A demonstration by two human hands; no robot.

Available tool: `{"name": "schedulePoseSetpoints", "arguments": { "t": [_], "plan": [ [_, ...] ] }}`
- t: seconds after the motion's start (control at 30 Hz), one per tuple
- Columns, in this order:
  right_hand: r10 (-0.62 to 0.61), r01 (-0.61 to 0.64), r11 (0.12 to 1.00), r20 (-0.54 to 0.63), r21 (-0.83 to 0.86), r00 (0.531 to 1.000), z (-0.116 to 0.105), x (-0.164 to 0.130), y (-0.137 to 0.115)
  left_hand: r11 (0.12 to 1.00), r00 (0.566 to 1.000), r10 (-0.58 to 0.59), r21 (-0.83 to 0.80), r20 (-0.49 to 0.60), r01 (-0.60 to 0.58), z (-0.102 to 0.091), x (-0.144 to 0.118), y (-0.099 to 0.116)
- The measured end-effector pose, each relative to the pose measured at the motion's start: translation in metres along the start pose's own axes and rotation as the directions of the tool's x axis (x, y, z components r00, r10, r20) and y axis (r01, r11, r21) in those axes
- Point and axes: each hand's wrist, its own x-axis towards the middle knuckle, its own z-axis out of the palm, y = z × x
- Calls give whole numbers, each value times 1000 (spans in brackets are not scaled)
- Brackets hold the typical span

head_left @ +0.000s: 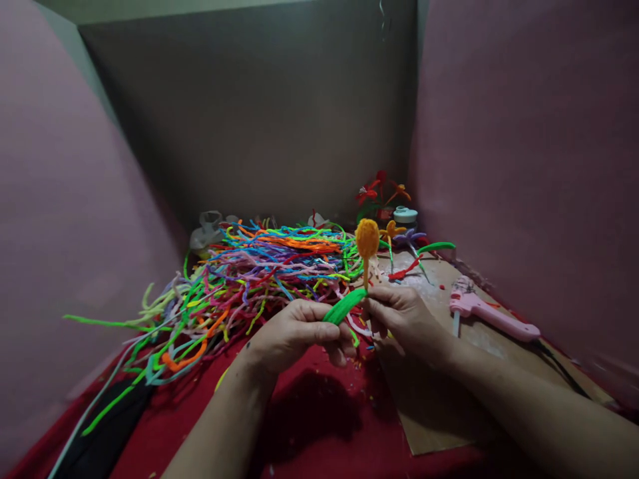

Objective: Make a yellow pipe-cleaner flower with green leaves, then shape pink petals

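At the far left, a pink wall [60, 199] closes the work place, and a black cloth [107, 436] lies on the red table cover [309, 432] near the bottom corner. Next to it there is a big pile of pipe cleaners [249, 273] in many colours, green, orange, blue, pink and purple, spread from the left side up to the middle. Some long green ones stick out to the left.

In front of this pile, the left hand [294, 332] is closed around a folded green pipe cleaner [344, 306], with the thumb on top of it. The green piece points up and to the right, and its upper end touches the thin stem of an orange pipe cleaner ball [367, 241]. The right hand [407, 316] pinches this stem at the bottom, so the orange ball stands upright above both hands. The two hands are very close, almost touching each other.

Behind the hands, near the back wall, there are small pipe cleaner flowers [382, 189] in red and orange, and a small jar with a white lid [405, 215]. Under the right hand lies a sheet of brown cardboard [439, 399]. Further right, a pink glue gun [492, 316] lies on the cardboard, well apart from the hand, and its black cable goes to the right.
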Motion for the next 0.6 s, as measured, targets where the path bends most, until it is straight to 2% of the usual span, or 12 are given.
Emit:
{"name": "schedulePoseSetpoints", "arguments": {
  "t": [0.13, 0.4, 0.5, 0.6],
  "plan": [
    [66, -67, 989, 13, 131, 998, 1, 0, -1, 1000, 1000, -6, -13, -4, 5, -1, 1, -2],
    [110, -105, 973, -13, 205, 994, -1, 3, -3, 980, 999, -13, -200, -46, 4, -7, -1, -3],
    [126, -121, 973, -14, 195, 992, 0, 3, -3, 954, 995, 65, -290, -73, -83, -9, 1, -4],
    [150, -145, 964, -6, 221, 989, 0, 5, -3, 900, 963, 177, -363, -204, -243, -9, 3, -4]
  ]
}}
